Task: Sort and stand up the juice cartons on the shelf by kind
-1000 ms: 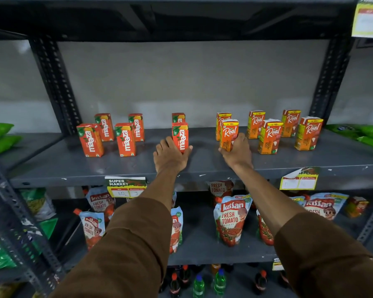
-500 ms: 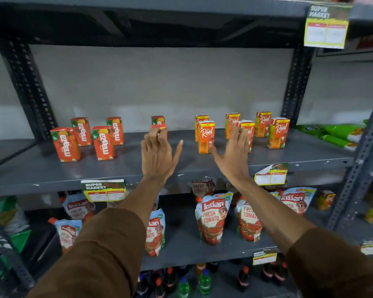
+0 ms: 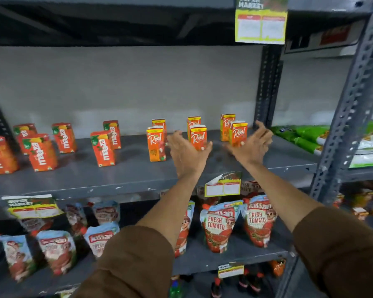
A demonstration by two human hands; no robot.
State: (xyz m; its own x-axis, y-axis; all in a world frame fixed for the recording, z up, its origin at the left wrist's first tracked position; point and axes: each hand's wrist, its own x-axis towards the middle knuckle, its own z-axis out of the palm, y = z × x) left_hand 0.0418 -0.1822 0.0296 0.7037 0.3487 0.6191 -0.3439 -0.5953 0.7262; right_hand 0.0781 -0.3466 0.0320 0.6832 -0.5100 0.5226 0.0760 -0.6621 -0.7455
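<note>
Several orange Maaza cartons [image 3: 43, 154] stand upright on the left half of the grey shelf [image 3: 121, 175]. Several yellow-topped Real cartons [image 3: 156, 143] stand upright on the right half. My left hand [image 3: 186, 154] is raised in front of a Real carton [image 3: 198, 136], fingers spread, holding nothing. My right hand [image 3: 251, 146] hovers in front of the rightmost front Real carton [image 3: 238, 134], also open and empty. Both hands are blurred by motion and partly hide the cartons behind them.
A grey upright post [image 3: 345, 108] stands at the right, with green packets [image 3: 304, 136] beyond it. Tomato sauce pouches [image 3: 219, 225] fill the shelf below, and bottles [image 3: 243, 282] stand under that. Price tags [image 3: 261, 20] hang from the shelf edges.
Both hands have let go of the cartons, lifted off the shelf and shifted right toward the Real group. The view has turned to the right.
</note>
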